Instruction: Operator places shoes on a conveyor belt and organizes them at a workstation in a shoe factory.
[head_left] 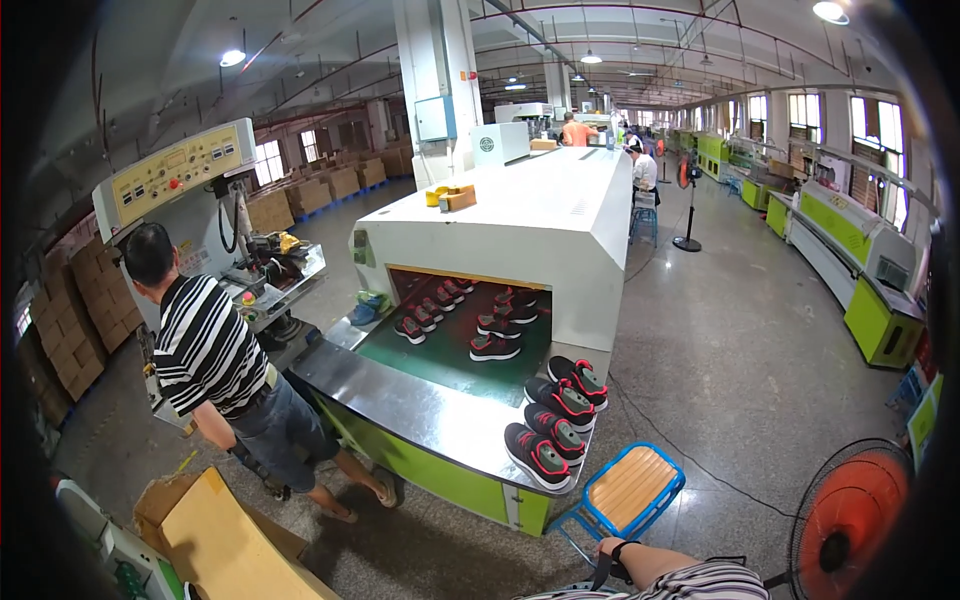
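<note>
My right hand (609,547) shows at the lower edge, close to a blue-framed stool (632,490) with a slatted tan seat. A black band circles its wrist, and a dark strap hangs beside it. The fingers are mostly hidden, so their pose is unclear. Outside the picture is my left hand. Several black sneakers (537,455) with red trim and white soles stand in a row on the near right corner of a metal worktop (420,408). More sneakers (494,347) sit on the green conveyor belt (420,362), in and before the white machine's opening (590,270).
A person in a striped shirt (215,345) stands left, beside a control-panel machine (180,170). An open cardboard box (215,530) is at lower left. A red fan (845,520) stands at lower right, with a cable (700,465) across the floor.
</note>
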